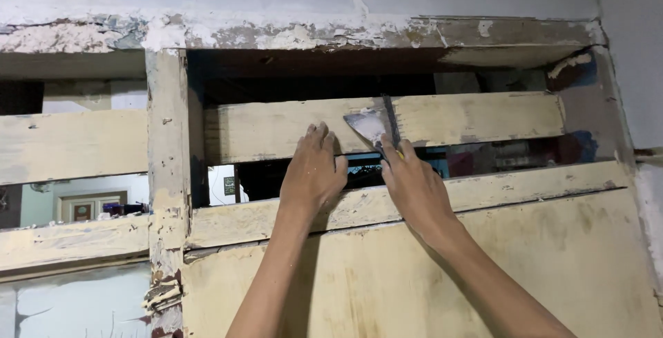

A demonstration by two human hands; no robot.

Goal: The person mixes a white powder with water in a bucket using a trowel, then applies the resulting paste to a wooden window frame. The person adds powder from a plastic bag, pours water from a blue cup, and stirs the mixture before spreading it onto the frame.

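**Scraper blade pressed flat on a worn wooden slat**

While both arms are reaching up from the bottom centre of the frame, the right hand (414, 186) is gripping a putty knife (373, 125), its fingers closing around the handle so that only a sliver of yellow is showing beneath them. The blade is fanning out up and to the left of those fingers, lying against the pale yellow upper slat (276, 129) near the middle of the frame, with whitish filler sitting on its face. The left hand (312, 172) is resting just left of the blade, its fingers stretched out and spread flat, their tips touching the slat's lower edge and holding nothing.

Open room is lying on both sides of the slat: a dark gap (311, 79) is running above it under the chipped lintel (297, 34), and a narrower gap (497, 151) is opening below it, toward the right of the frame. The lower slat (539, 182) is crossing behind both wrists. A peeling upright post (166, 165) is bounding the opening at left, and the frame's side (594, 110) is closing it at right. A flat yellow panel (552, 269) is filling the lower right.
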